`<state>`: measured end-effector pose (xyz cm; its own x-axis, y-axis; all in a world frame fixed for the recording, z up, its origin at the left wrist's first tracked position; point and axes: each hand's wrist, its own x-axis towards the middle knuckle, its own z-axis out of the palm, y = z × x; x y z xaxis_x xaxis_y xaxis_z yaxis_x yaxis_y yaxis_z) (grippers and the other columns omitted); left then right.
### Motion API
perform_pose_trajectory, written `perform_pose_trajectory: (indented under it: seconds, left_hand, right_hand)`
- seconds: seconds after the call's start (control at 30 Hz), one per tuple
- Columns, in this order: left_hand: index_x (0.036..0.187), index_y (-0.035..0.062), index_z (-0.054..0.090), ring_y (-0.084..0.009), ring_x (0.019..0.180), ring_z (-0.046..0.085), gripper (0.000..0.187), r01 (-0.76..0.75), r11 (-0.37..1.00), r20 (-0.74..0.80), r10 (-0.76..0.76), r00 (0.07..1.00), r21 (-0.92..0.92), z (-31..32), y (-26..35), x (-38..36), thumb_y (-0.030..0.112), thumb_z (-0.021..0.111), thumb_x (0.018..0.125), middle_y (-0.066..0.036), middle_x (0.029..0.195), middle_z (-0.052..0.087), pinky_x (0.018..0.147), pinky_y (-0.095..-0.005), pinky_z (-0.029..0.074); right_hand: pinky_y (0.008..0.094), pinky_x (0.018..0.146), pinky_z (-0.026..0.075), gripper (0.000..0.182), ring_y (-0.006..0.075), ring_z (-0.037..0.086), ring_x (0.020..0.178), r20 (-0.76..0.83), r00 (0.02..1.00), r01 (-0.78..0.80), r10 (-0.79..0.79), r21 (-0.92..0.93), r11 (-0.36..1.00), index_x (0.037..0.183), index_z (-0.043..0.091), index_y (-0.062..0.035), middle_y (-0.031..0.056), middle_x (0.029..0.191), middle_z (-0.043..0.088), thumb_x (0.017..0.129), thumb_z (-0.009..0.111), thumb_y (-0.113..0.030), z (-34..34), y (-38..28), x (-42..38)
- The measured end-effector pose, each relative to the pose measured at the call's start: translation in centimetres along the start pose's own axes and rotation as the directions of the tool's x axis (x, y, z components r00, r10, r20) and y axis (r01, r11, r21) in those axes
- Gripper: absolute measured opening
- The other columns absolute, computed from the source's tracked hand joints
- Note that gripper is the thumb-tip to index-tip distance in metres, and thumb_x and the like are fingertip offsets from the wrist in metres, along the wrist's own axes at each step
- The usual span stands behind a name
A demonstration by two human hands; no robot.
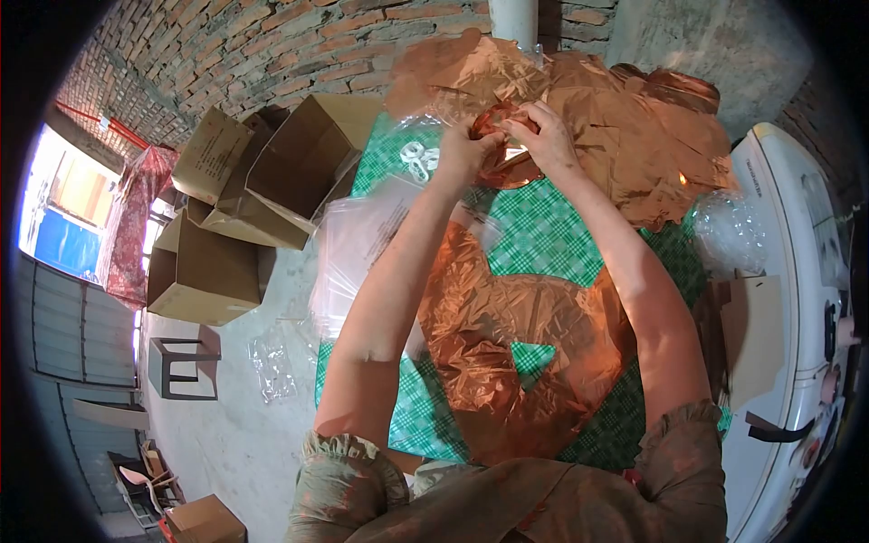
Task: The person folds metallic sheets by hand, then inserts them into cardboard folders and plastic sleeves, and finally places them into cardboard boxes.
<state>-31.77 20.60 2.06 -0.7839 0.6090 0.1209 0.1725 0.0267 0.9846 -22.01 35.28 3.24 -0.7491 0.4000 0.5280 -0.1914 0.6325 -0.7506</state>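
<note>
Copper foil sheet [507,362] is spread nearest, on green cloth [543,231]. Farther out, a crumpled foil piece [500,122] is pinched closed between left hand [463,149] and right hand [546,136]. Foil judged light, thin, tear-prone, slippery; best gripped at edges.

Open cardboard boxes [244,181] lie stacked on the floor just left of the green checked surface [543,231]; a small stool [186,366] stands nearer, below them.

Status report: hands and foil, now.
Left hand and right hand both pinching crumpled copper foil piece. More foil sheets on green checked table. Nothing blocking.
</note>
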Motion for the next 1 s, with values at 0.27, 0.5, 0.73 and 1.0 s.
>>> perform_pose_trajectory:
  seconds: [0.27,0.5,0.73,1.0]
  left_hand:
    - [0.106,-0.0030,0.069,-0.0171,0.073,0.071,0.014,0.033,0.986,-0.023,-0.037,0.999,-0.165,-1.3,2.5,0.8,0.010,0.070,0.100,-0.008,0.091,0.072,0.062,-0.0310,0.058]
    - [0.112,-0.0025,0.071,-0.0146,0.079,0.070,0.019,-0.243,0.936,0.005,0.252,0.968,-0.254,-6.5,13.7,3.5,0.012,0.069,0.100,-0.006,0.091,0.073,0.072,-0.0257,0.057]
    - [0.116,-0.0015,0.067,-0.0192,0.095,0.068,0.019,-0.518,0.838,-0.119,0.505,0.855,-0.170,-13.1,26.3,3.7,0.007,0.058,0.102,-0.006,0.099,0.067,0.090,-0.0385,0.062]
    - [0.113,-0.0015,0.067,-0.0156,0.079,0.071,0.021,-0.532,0.815,-0.075,0.530,0.845,-0.231,-10.7,31.5,-4.1,0.017,0.062,0.104,-0.009,0.096,0.071,0.060,-0.0269,0.060]
  right_hand:
    - [0.0474,0.104,0.042,0.050,0.0295,0.057,0.121,-0.105,0.994,-0.020,-0.026,-0.415,0.910,0.136,0.057,-0.0081,0.0114,0.125,0.063,0.101,0.059,-0.043,-1.4,3.9,0.0]
    - [0.0646,0.120,0.016,0.065,0.0369,0.023,0.153,0.002,0.985,-0.122,0.171,-0.692,0.711,0.155,0.045,-0.0143,0.0135,0.164,0.035,0.105,0.043,-0.055,-1.1,7.7,-1.0]
    - [0.0619,0.123,0.007,0.068,0.0340,0.020,0.155,0.053,0.958,-0.148,0.282,-0.752,0.643,0.156,0.043,-0.0130,0.0126,0.167,0.032,0.104,0.041,-0.057,-1.0,7.9,0.9]
    - [0.0515,0.116,0.031,0.054,0.0288,0.043,0.141,0.117,0.958,-0.173,0.262,-0.492,0.853,0.140,0.056,-0.0062,0.0119,0.147,0.052,0.099,0.058,-0.042,-2.6,3.9,3.0]
